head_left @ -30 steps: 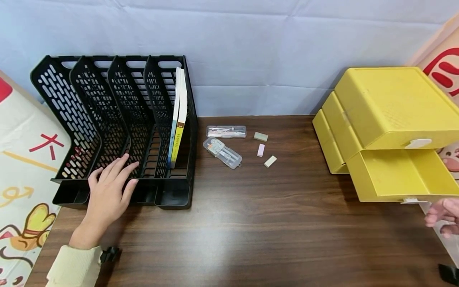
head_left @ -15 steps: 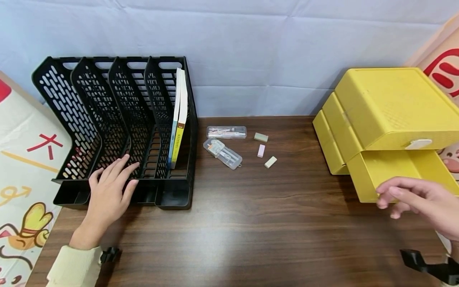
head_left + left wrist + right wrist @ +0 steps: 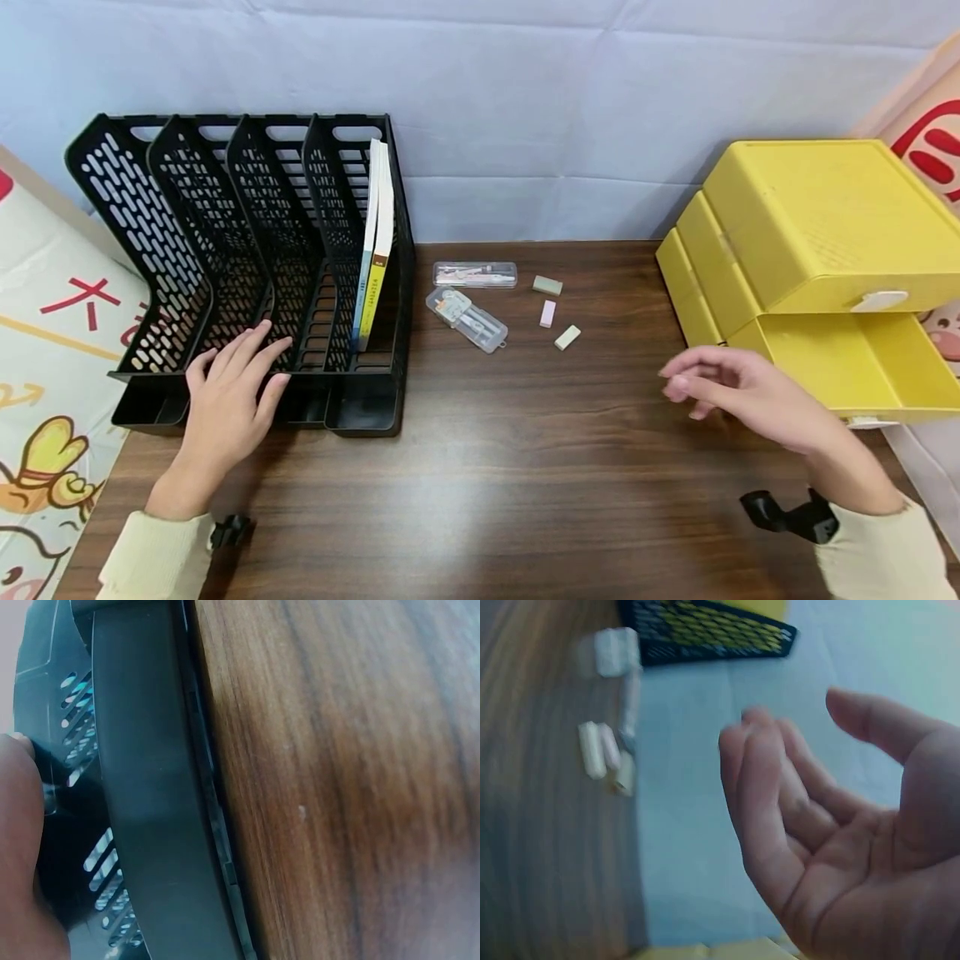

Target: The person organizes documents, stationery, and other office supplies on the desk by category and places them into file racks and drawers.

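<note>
My left hand [image 3: 228,396] rests on the front lip of a black file organizer [image 3: 300,377], fingers spread and relaxed. Two thin books [image 3: 372,258] stand in the organizer's rightmost slot. My right hand [image 3: 750,396] hangs over the table just left of the pulled-out yellow drawer [image 3: 832,367], its fingers loosely curved. In the right wrist view nothing lies between its thumb and fingers [image 3: 761,787]. Mid-table lie a greyish eraser [image 3: 547,286], a pink eraser [image 3: 547,313] and a cream eraser [image 3: 567,337].
Left of the erasers lie two clear plastic cases, a long one [image 3: 475,274] and a tilted one [image 3: 467,319], with slim items inside. The yellow drawer unit [image 3: 847,208] stands at the right. A pale cloth [image 3: 525,100] hangs along the table's back edge.
My right hand has come in from the right edge, passing in front of the pulled-out drawer and moving left over the table. My left hand has stayed on the organizer.
</note>
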Demonstrator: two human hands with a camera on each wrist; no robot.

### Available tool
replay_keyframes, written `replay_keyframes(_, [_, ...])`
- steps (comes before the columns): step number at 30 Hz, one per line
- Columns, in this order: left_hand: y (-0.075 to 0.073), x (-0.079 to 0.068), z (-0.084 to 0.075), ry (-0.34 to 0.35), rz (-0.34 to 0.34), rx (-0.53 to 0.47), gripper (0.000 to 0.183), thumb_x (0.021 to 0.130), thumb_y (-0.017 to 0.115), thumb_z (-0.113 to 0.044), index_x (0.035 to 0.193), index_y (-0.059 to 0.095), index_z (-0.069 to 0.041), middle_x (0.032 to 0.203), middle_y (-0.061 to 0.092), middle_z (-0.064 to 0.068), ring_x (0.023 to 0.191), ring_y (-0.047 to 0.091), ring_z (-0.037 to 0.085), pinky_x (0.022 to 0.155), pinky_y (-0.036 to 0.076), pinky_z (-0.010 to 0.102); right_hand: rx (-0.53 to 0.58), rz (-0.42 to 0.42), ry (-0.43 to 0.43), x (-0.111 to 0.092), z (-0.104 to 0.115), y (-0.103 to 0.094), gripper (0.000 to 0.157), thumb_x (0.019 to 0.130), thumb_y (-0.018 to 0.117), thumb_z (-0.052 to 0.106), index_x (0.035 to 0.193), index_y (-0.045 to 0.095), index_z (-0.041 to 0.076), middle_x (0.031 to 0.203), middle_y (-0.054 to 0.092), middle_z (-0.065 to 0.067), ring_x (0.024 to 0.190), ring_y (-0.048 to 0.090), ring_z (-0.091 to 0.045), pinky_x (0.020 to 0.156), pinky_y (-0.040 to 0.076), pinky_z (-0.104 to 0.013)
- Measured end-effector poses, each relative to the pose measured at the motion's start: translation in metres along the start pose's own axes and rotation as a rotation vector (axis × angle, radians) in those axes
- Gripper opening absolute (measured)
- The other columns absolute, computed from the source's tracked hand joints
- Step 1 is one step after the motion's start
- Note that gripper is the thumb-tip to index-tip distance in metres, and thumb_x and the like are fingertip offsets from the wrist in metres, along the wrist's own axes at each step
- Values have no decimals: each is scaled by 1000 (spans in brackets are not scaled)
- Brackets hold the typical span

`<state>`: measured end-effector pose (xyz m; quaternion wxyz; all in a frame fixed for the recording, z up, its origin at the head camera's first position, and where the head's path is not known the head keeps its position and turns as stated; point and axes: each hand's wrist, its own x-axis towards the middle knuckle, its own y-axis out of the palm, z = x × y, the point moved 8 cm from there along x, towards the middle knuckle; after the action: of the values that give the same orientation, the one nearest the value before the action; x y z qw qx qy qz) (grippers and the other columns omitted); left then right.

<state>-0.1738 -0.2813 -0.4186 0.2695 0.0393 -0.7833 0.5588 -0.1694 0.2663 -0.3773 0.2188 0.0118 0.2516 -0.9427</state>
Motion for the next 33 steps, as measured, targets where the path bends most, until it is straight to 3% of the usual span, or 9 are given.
replay_keyframes(5, [1, 0, 0, -2, 2, 0, 42, 98, 64, -25, 138, 61, -13, 155, 47, 14, 138, 43, 41, 105, 21, 71, 41, -49, 31, 26, -11, 16, 25, 102, 61, 8, 122, 62, -6, 106, 74, 1, 92, 71, -12, 73, 60, -35])
replay_keyframes(12, [1, 0, 1, 4, -12, 4, 44, 94, 67, -20, 137, 62, -13, 155, 47, 13, 137, 44, 41, 105, 22, 70, 55, -115, 65, 55, -30, 24, 40, 98, 68, 10, 129, 56, -12, 118, 65, -28, 90, 71, -14, 70, 60, -35])
replay_keyframes(16, [0, 0, 0, 7, -13, 4, 44, 95, 66, -21, 138, 62, -13, 155, 47, 13, 137, 44, 41, 105, 22, 70, 39, -126, 118, 73, -43, 31, 51, 95, 73, 13, 134, 52, -10, 125, 58, -31, 85, 69, -15, 70, 60, -34])
replay_keyframes(27, [0, -1, -1, 0, -9, -3, 44, 96, 66, -23, 138, 62, -13, 155, 48, 14, 137, 44, 41, 105, 22, 70, -169, -95, 215, 117, -65, 48, 69, 91, 79, 27, 137, 43, -10, 123, 52, -26, 77, 64, -21, 67, 54, -34])
replay_keyframes(33, [0, -1, 0, -4, -3, 1, 44, 95, 67, -20, 138, 61, -13, 156, 47, 13, 138, 43, 41, 105, 21, 70, -312, -107, 230, 130, -67, 56, 69, 86, 82, 33, 128, 47, -9, 112, 50, -20, 88, 55, -26, 77, 45, -37])
